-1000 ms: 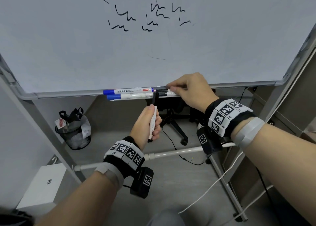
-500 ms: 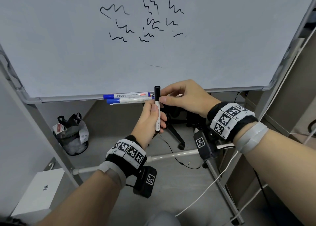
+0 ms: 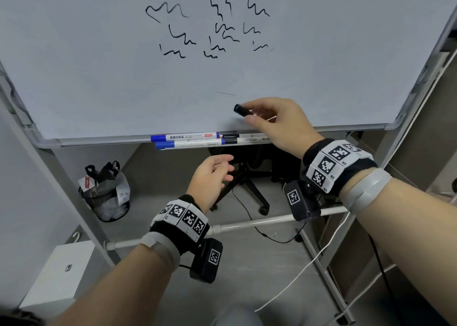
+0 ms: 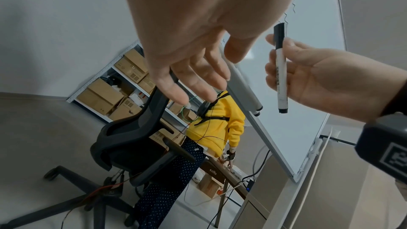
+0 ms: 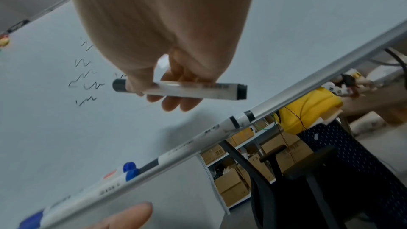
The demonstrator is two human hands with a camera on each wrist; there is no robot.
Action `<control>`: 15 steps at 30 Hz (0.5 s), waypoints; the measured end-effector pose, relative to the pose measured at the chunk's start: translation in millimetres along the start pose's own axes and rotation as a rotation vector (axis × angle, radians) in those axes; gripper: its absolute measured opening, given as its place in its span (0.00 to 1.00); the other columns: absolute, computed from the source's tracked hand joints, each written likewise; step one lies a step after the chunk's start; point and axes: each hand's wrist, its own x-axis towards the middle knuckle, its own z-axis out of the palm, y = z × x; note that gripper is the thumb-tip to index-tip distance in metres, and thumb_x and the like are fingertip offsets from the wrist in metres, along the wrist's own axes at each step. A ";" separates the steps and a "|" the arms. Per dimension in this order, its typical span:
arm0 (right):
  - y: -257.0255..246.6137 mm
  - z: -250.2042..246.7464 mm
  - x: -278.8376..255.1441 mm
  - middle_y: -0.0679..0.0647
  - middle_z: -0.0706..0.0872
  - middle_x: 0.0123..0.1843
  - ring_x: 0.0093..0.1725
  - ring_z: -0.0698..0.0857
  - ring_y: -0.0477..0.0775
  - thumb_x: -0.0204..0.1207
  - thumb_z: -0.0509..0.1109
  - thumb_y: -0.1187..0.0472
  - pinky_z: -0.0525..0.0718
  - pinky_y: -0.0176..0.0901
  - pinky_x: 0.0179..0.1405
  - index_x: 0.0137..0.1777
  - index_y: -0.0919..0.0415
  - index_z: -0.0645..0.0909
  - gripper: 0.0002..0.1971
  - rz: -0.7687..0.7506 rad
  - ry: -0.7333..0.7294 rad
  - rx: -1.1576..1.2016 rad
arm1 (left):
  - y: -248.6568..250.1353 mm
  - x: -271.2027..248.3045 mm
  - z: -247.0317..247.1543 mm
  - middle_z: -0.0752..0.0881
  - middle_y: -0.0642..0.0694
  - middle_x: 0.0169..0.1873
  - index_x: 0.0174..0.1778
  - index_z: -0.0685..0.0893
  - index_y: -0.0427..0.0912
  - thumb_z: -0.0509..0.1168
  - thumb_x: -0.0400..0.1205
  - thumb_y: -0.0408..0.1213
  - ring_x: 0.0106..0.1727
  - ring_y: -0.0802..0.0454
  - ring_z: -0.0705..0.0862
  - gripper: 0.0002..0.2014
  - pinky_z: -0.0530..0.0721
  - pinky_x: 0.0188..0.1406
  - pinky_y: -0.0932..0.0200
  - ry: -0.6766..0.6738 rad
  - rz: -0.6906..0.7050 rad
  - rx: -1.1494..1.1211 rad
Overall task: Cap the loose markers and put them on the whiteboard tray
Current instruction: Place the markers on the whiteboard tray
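Your right hand (image 3: 279, 120) is pinching the capped black-and-white marker (image 5: 180, 89) just above the grey whiteboard tray (image 3: 346, 128), its long axis seemingly lying nearly along the tray; your left hand (image 3: 212, 177) is hanging relaxed, empty.

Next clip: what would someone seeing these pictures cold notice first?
Most striking is the right hand pinching a capped black marker in front of the whiteboard, just above its tray. The left hand hangs open and empty below the tray. Four capped markers, two blue and two black, already lie along the tray under black scribbles.
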 end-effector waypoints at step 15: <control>12.2 27.4 6.6 0.46 0.95 0.48 0.53 0.90 0.46 0.77 0.81 0.56 0.84 0.39 0.61 0.56 0.48 0.95 0.09 0.043 -0.051 -0.271 | -3.8 11.5 -6.9 0.89 0.47 0.58 0.68 0.77 0.54 0.63 0.89 0.33 0.52 0.50 0.91 0.14 0.88 0.54 0.51 0.060 0.021 -0.083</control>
